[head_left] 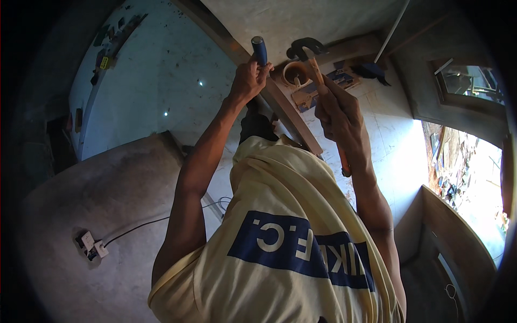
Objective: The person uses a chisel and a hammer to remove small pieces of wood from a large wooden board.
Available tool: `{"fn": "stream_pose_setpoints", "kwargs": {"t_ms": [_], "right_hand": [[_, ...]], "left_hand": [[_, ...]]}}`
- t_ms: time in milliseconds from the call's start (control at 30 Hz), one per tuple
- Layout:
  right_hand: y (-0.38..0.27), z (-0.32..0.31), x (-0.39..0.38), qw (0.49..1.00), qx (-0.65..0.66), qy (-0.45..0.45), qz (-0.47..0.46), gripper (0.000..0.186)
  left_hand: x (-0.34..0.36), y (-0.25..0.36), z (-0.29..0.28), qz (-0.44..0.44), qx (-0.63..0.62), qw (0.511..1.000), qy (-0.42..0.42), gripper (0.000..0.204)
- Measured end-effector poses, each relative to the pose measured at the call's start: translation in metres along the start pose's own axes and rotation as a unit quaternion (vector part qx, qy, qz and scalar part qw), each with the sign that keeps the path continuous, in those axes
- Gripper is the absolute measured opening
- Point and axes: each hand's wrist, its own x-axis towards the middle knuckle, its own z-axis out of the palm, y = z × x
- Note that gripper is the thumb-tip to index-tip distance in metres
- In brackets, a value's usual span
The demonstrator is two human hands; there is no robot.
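My right fingers [332, 101] are gripping the hammer [315, 69], head up. My left fingers [263, 71] are wrapping the blue-handled tool [260, 52] low, apparently leaving its top end exposed. Beyond, a bucket [285, 74] is standing near the wooden beam [297, 119].

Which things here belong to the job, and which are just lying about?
Probably the job's:
- hammer, in the right hand
- blue-handled tool, in the left hand
- perhaps the wooden beam

Seemingly just lying about:
- bucket
- yellow item, upper left

Metal hammer head [307, 46], wooden shaft [315, 71], smooth blue plastic handle [259, 52], cloth shirt [280, 185]
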Motion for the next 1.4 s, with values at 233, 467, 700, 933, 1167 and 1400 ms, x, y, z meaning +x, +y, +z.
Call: {"fn": "stream_pose_setpoints", "kwargs": {"t_ms": [233, 467, 700, 933, 1167, 1400], "right_hand": [[-0.034, 0.015, 0.012, 0.992, -0.056, 0.044, -0.104, 0.04], [-0.015, 0.011, 0.04, 0.905, -0.09, 0.071, -0.409, 0.036], [-0.041, 0.018, 0.027, 0.972, -0.045, 0.032, -0.229, 0.042], [-0.036, 0.01, 0.015, 0.982, 0.008, 0.049, -0.182, 0.045], [-0.032, 0.005, 0.013, 0.997, 0.017, 0.023, -0.077, 0.039], [0.031, -0.001, 0.026, 0.967, 0.213, 0.073, -0.123, 0.019]], "left_hand": [[0.0, -0.004, 0.008, -0.001, 0.017, 1.0, -0.009, 0.021], [0.003, -0.001, 0.009, 0.02, 0.022, 1.0, -0.004, 0.021], [-0.005, -0.01, 0.006, 0.024, 0.027, 0.999, -0.005, 0.025], [-0.003, -0.012, 0.005, 0.027, 0.005, 1.0, -0.012, 0.027], [0.001, -0.012, 0.002, 0.018, 0.014, 1.0, -0.017, 0.024], [-0.046, -0.069, 0.009, -0.059, -0.284, 0.955, 0.065, 0.025]]}}
